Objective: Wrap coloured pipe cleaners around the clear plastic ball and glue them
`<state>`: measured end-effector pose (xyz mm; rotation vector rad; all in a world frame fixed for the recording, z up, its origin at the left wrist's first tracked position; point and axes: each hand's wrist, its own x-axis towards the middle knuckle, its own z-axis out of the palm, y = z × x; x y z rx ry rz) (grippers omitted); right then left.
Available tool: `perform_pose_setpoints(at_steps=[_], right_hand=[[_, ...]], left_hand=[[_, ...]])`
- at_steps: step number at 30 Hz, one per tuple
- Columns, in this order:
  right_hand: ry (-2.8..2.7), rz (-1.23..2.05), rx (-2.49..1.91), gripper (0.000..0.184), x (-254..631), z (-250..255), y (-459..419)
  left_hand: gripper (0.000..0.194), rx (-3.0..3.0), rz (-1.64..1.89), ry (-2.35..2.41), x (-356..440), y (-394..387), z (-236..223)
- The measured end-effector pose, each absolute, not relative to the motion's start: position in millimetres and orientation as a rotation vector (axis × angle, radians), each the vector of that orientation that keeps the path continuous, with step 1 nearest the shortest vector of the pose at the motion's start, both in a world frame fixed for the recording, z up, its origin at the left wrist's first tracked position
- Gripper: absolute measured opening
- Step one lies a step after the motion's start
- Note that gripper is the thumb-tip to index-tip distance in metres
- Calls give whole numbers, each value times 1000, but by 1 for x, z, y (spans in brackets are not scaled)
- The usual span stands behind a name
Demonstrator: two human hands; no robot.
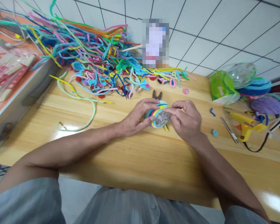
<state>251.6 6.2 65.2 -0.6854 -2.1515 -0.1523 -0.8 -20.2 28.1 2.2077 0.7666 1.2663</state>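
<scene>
Gripping a striped ball mid-frame, the left hand half-curls; the right hand, bunched, touches it, hold unclear. Pliers lie just behind, pipe cleaners upper left, glue gun right.

Place: craft workspace
Fuzzy craft stems: heaped, eleven o'clock
Yellow glue gun: three o'clock
Tiled wall: one o'clock

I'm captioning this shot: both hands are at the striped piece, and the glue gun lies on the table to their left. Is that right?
Not left: in the head view, both hands are at the striped piece, but the glue gun lies on the table to their right.
</scene>
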Motion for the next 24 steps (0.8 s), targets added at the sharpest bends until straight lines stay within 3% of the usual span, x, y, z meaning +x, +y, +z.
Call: perform_pose_setpoints(at_steps=[6, 24], right_hand=[[-2204, -157, -719, 34, 255, 68, 6], [-2174, -217, -704, 33, 253, 68, 4]], left_hand=[[20, 2233, 1265, 774, 0, -22, 31], [18, 2214, 1256, 754, -1, -22, 29]])
